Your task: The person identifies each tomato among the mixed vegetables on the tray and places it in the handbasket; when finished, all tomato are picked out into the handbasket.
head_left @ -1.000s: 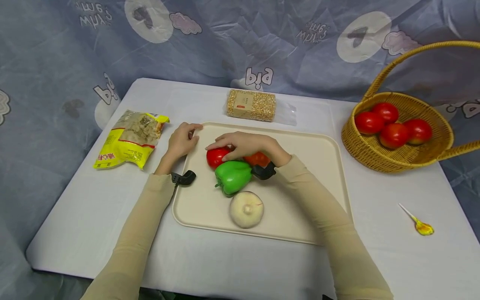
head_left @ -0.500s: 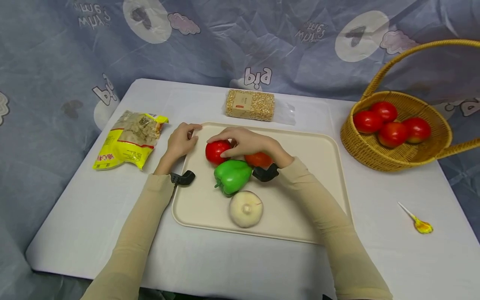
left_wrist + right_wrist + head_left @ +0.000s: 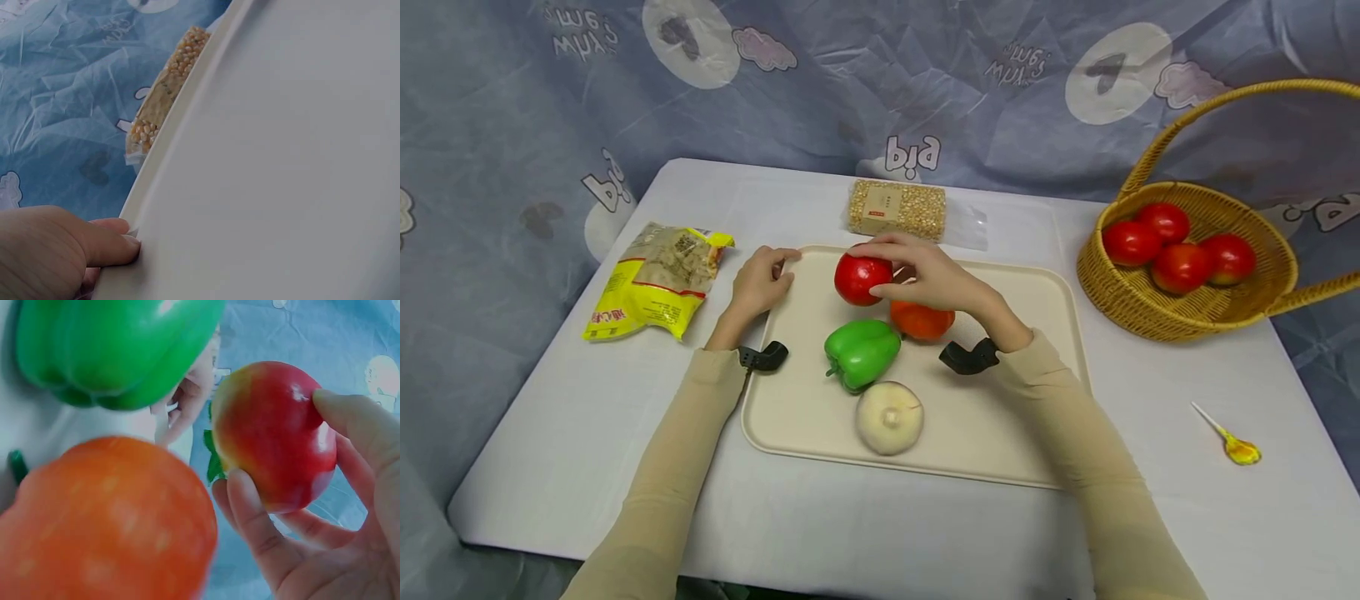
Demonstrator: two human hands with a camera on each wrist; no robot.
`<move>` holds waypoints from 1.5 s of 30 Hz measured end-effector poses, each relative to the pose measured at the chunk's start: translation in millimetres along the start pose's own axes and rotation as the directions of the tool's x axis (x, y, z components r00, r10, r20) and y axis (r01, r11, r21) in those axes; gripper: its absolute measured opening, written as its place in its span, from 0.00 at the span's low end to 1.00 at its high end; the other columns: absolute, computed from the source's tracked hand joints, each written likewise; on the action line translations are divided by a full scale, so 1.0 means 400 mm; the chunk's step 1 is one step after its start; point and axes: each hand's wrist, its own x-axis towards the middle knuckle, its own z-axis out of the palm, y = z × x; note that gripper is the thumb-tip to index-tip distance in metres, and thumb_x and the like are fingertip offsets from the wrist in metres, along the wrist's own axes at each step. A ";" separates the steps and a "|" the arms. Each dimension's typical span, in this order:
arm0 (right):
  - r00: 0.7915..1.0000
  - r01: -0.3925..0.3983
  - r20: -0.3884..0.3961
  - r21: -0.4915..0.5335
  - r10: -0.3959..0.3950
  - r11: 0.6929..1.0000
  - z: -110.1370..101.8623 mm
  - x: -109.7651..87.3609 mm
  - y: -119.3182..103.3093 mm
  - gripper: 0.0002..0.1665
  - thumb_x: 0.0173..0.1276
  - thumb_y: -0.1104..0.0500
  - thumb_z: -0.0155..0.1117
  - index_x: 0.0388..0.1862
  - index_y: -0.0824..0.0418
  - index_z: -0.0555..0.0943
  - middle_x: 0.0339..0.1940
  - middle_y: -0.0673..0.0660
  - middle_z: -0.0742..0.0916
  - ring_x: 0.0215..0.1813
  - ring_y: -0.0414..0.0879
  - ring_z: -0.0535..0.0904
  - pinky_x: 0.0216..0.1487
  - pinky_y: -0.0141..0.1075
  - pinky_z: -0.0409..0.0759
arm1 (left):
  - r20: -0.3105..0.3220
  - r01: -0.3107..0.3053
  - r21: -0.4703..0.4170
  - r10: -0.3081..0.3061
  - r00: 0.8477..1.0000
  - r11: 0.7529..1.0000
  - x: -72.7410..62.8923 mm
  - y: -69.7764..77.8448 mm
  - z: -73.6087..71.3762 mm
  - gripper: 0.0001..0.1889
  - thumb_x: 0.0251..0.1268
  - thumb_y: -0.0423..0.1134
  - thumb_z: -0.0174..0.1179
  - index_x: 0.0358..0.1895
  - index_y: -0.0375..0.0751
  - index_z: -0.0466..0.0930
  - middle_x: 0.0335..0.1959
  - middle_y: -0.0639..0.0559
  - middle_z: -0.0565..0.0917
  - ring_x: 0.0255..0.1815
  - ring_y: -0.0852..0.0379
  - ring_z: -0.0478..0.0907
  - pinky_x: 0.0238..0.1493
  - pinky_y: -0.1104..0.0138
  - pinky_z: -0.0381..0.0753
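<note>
In the head view my right hand (image 3: 932, 271) grips a red tomato (image 3: 859, 281), held above the far left part of the beige tray (image 3: 1000, 417). The right wrist view shows the tomato's green leaves (image 3: 214, 459) and its yellowish side, with thumb and fingers around it. My left hand (image 3: 762, 283) pinches the tray's far left corner, thumb on top of the rim. On the tray lie a green bell pepper (image 3: 862, 354), an orange pepper (image 3: 921, 321) partly behind the right hand, and a round white vegetable (image 3: 890, 418) with a small stub in its middle.
A wicker basket (image 3: 1108, 296) with several tomatoes stands at the right. Nearer lies a wrapped lollipop (image 3: 1242, 451). Behind the tray is a bag of corn kernels (image 3: 898, 210). A yellow snack bag (image 3: 658, 279) lies at the left.
My right hand has lifted the tomato off the tray and carried it away from me and slightly right. More of the orange pepper shows. My left hand stays at the tray corner.
</note>
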 end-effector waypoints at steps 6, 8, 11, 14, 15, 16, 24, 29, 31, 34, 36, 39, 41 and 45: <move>0.995 -0.019 -0.099 -0.028 0.016 0.999 -0.035 -0.050 -0.005 0.30 0.59 0.60 0.67 0.63 0.53 0.74 0.62 0.58 0.75 0.59 0.51 0.74 0.47 0.41 0.82 | -0.003 -0.008 -0.006 0.008 1.000 1.000 0.001 0.002 -0.005 0.20 0.63 0.34 0.53 0.59 0.43 0.76 0.35 0.43 0.71 0.31 0.51 0.66 0.31 0.65 0.59; 0.992 -0.025 -0.125 -0.028 0.021 0.999 -0.046 -0.065 -0.005 0.30 0.59 0.59 0.67 0.62 0.52 0.74 0.61 0.58 0.75 0.59 0.50 0.74 0.47 0.43 0.82 | -0.004 -0.008 -0.003 0.008 1.000 1.000 0.001 0.003 -0.007 0.20 0.63 0.34 0.53 0.59 0.43 0.76 0.34 0.44 0.71 0.31 0.51 0.66 0.30 0.65 0.59; 0.987 -0.031 -0.161 -0.036 0.025 0.999 -0.062 -0.089 -0.002 0.30 0.59 0.60 0.67 0.62 0.52 0.74 0.61 0.58 0.75 0.59 0.50 0.74 0.47 0.43 0.82 | -0.006 -0.008 -0.005 0.008 1.000 1.000 0.002 0.004 -0.008 0.20 0.62 0.34 0.53 0.59 0.43 0.76 0.34 0.44 0.70 0.31 0.51 0.65 0.30 0.65 0.59; 0.980 -0.039 -0.195 -0.054 0.028 0.998 -0.078 -0.114 0.005 0.30 0.59 0.60 0.67 0.63 0.51 0.74 0.61 0.57 0.75 0.58 0.48 0.74 0.47 0.36 0.82 | -0.005 -0.008 -0.007 0.008 1.000 1.000 0.002 0.005 -0.010 0.20 0.62 0.34 0.53 0.59 0.42 0.76 0.34 0.43 0.70 0.31 0.51 0.65 0.31 0.65 0.59; 0.978 -0.039 -0.207 -0.062 0.026 0.997 -0.083 -0.123 0.008 0.31 0.59 0.60 0.67 0.63 0.52 0.74 0.61 0.57 0.75 0.57 0.48 0.75 0.46 0.33 0.82 | -0.005 -0.010 -0.006 0.010 1.000 1.000 0.002 0.004 -0.009 0.20 0.62 0.34 0.53 0.59 0.42 0.76 0.34 0.43 0.70 0.31 0.51 0.65 0.31 0.65 0.59; 0.976 -0.041 -0.217 -0.068 0.025 0.997 -0.088 -0.132 0.011 0.31 0.59 0.61 0.67 0.62 0.52 0.74 0.61 0.57 0.75 0.56 0.47 0.76 0.46 0.30 0.81 | -0.006 -0.011 -0.005 0.011 1.000 1.000 0.002 0.004 -0.009 0.20 0.62 0.34 0.53 0.59 0.42 0.76 0.34 0.43 0.70 0.31 0.51 0.65 0.30 0.65 0.59; 0.953 -0.081 -0.301 -0.107 0.045 0.991 -0.138 -0.209 0.034 0.31 0.57 0.65 0.68 0.62 0.54 0.75 0.57 0.57 0.77 0.45 0.32 0.77 0.43 0.20 0.77 | -0.013 -0.016 -0.005 0.016 1.000 1.000 -0.002 -0.009 -0.005 0.20 0.63 0.35 0.53 0.59 0.42 0.76 0.35 0.43 0.72 0.31 0.50 0.66 0.30 0.65 0.60; 0.926 -0.119 -0.372 -0.138 0.059 0.983 -0.169 -0.255 0.048 0.32 0.56 0.67 0.68 0.62 0.55 0.75 0.56 0.58 0.77 0.46 0.27 0.75 0.44 0.16 0.75 | -0.007 -0.009 0.004 0.009 1.000 1.000 -0.007 -0.016 -0.003 0.20 0.62 0.34 0.52 0.59 0.42 0.76 0.34 0.43 0.71 0.30 0.51 0.66 0.29 0.65 0.60; 0.907 -0.138 -0.418 -0.160 0.059 0.977 -0.183 -0.273 0.055 0.33 0.55 0.67 0.68 0.61 0.55 0.75 0.56 0.57 0.78 0.46 0.27 0.75 0.44 0.15 0.74 | -0.011 -0.012 0.002 0.012 1.000 1.000 -0.005 -0.016 -0.001 0.20 0.62 0.34 0.52 0.59 0.42 0.76 0.34 0.43 0.71 0.30 0.51 0.65 0.29 0.65 0.59; 0.872 -0.168 -0.485 -0.183 0.059 0.969 -0.201 -0.304 0.069 0.32 0.54 0.68 0.69 0.61 0.55 0.76 0.54 0.50 0.79 0.45 0.27 0.75 0.43 0.14 0.73 | -0.016 -0.017 -0.004 0.017 1.000 1.000 -0.002 -0.014 0.000 0.20 0.62 0.35 0.52 0.58 0.43 0.76 0.34 0.43 0.71 0.30 0.51 0.65 0.30 0.65 0.59; 0.853 -0.198 -0.517 -0.194 0.072 0.961 -0.212 -0.326 0.078 0.32 0.54 0.67 0.69 0.61 0.54 0.76 0.53 0.43 0.78 0.45 0.27 0.74 0.44 0.13 0.72 | -0.017 -0.019 -0.009 0.019 1.000 1.000 -0.001 -0.011 0.001 0.20 0.62 0.35 0.53 0.58 0.43 0.76 0.34 0.43 0.71 0.30 0.51 0.66 0.30 0.65 0.59; 0.832 -0.253 -0.545 -0.203 0.105 0.946 -0.228 -0.362 0.090 0.33 0.56 0.65 0.69 0.62 0.51 0.75 0.53 0.38 0.76 0.45 0.28 0.73 0.44 0.11 0.70 | -0.008 -0.019 -0.013 0.019 1.000 1.000 -0.002 -0.009 0.002 0.20 0.62 0.35 0.53 0.59 0.42 0.76 0.34 0.43 0.71 0.30 0.51 0.66 0.30 0.65 0.60; 0.819 -0.283 -0.561 -0.211 0.121 0.936 -0.239 -0.384 0.098 0.33 0.56 0.64 0.68 0.63 0.50 0.75 0.54 0.40 0.76 0.45 0.28 0.72 0.45 0.11 0.69 | -0.005 -0.014 -0.011 0.014 1.000 1.000 -0.003 -0.009 0.002 0.20 0.62 0.35 0.53 0.59 0.43 0.76 0.35 0.43 0.71 0.30 0.51 0.66 0.30 0.65 0.60; 0.785 -0.329 -0.599 -0.191 0.155 0.925 -0.265 -0.429 0.119 0.34 0.57 0.65 0.68 0.63 0.51 0.74 0.52 0.37 0.76 0.43 0.27 0.71 0.45 0.11 0.67 | -0.012 -0.019 -0.011 0.019 1.000 1.000 0.000 -0.007 0.004 0.20 0.62 0.35 0.53 0.59 0.43 0.76 0.35 0.43 0.72 0.30 0.51 0.66 0.30 0.65 0.60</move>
